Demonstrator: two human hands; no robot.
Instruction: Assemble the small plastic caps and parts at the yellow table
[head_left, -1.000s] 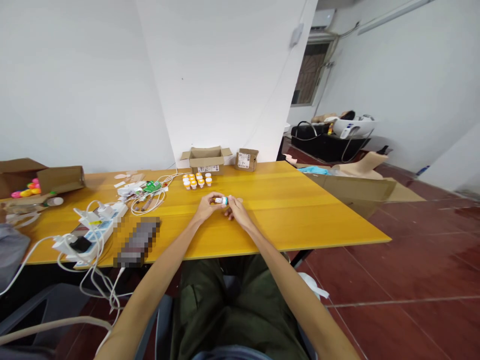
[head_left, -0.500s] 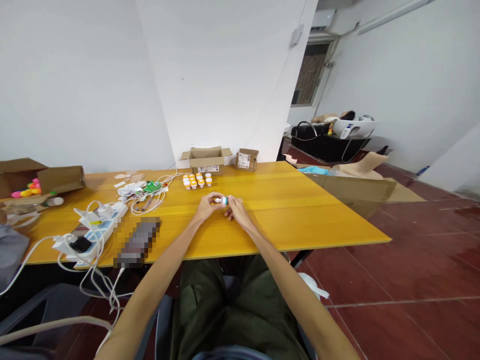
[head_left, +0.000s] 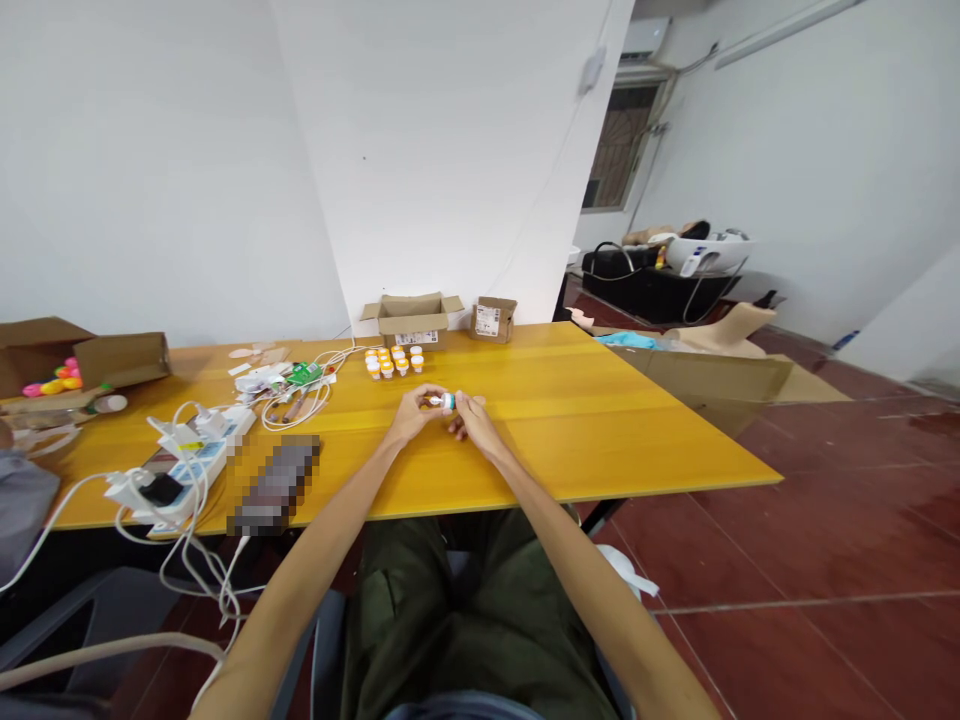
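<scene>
Both my hands meet above the middle of the yellow table (head_left: pixel 600 420). Between them lies a small white bottle with a teal cap (head_left: pixel 442 401), held sideways. My left hand (head_left: pixel 411 414) pinches the bottle's body with its fingertips. My right hand (head_left: pixel 470 421) has its fingers closed on the capped end. Behind my hands, a cluster of several small bottles with orange caps (head_left: pixel 393 361) stands on the table.
Two open cardboard boxes (head_left: pixel 412 318) (head_left: pixel 493 319) sit at the table's back edge by the wall. White power strips, chargers and tangled cables (head_left: pixel 187 450) cover the left side. A box with coloured balls (head_left: pixel 52 378) is far left. A flat cardboard sheet (head_left: pixel 712 375) lies right of the table.
</scene>
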